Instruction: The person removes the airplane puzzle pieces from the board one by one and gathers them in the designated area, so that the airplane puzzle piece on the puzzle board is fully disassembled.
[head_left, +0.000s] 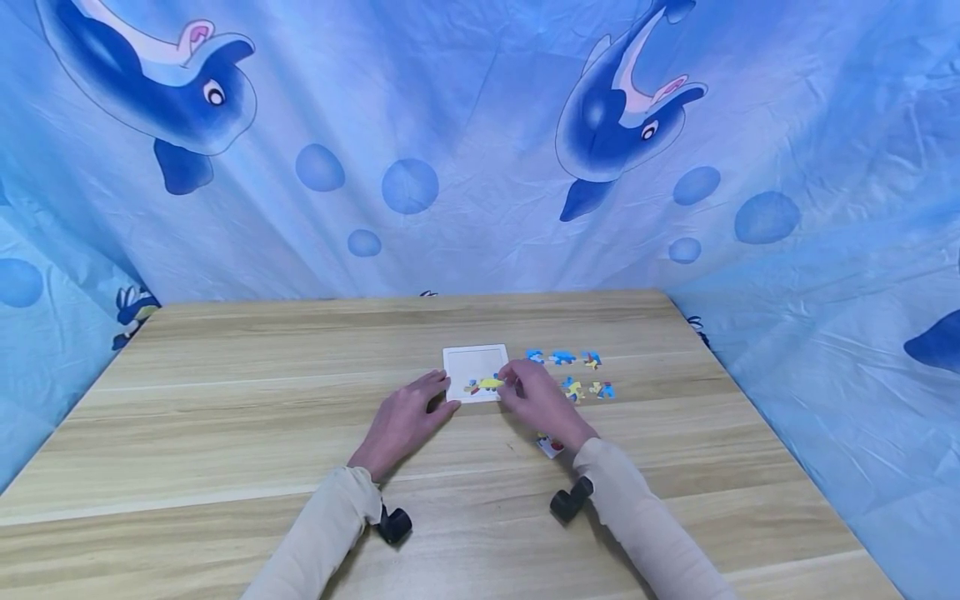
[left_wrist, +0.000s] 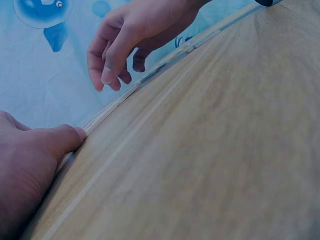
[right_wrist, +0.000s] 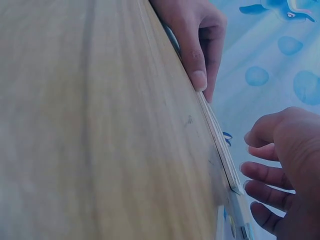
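Observation:
A white puzzle tray (head_left: 474,350) lies flat on the wooden table, with yellow, blue and red puzzle pieces (head_left: 484,384) along its lower part. My left hand (head_left: 408,421) holds the tray's left side, thumb at the near corner and fingers along the left edge. Over the tray's right edge is my right hand (head_left: 542,402), its fingers loosely bent. In the left wrist view the right hand (left_wrist: 137,37) hangs above the tray, and no piece shows between its fingertips. The right wrist view also shows that hand (right_wrist: 295,160) with spread, bent fingers.
Loose puzzle pieces (head_left: 562,357) lie in two rows right of the tray, partly behind the right hand. Another small printed piece (head_left: 550,447) lies near the right wrist. A blue dolphin-print curtain (head_left: 465,242) hangs behind the wooden table (head_left: 262,417).

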